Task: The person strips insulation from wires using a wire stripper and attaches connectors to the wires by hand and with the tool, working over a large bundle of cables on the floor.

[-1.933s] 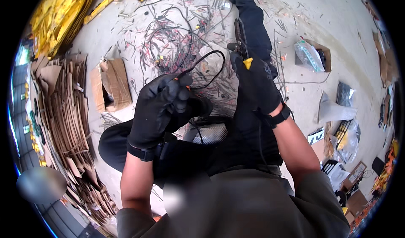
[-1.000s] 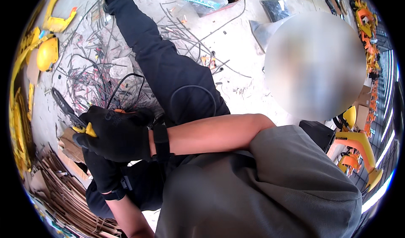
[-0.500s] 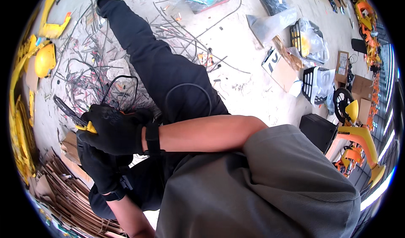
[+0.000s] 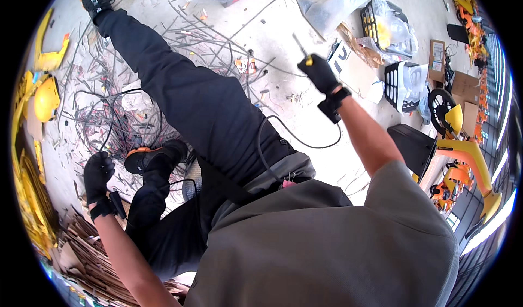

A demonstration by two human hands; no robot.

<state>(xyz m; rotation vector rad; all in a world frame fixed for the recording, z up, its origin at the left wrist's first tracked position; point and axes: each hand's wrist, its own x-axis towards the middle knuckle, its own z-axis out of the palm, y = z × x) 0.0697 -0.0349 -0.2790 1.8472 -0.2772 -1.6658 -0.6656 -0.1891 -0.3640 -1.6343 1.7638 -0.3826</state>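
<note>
My left hand, in a black glove, is closed around a black cable, which loops up across the littered floor. Out to the right, my right hand, also gloved, grips a cutting tool with yellow on its handle and a slim dark end pointing up-left. My dark-trousered legs lie between the hands, one stretched toward the upper left. Short cable scraps cover the floor around the shoes.
Yellow panels and a yellow helmet-like shell are at the left, above stacked cardboard. Plastic bags, baskets, a black box, cartons, a wheel and yellow-orange parts stand on the right.
My hands have separated: the right has swung up and right with the tool, and the left has come into clearer sight at the left with the cable.
</note>
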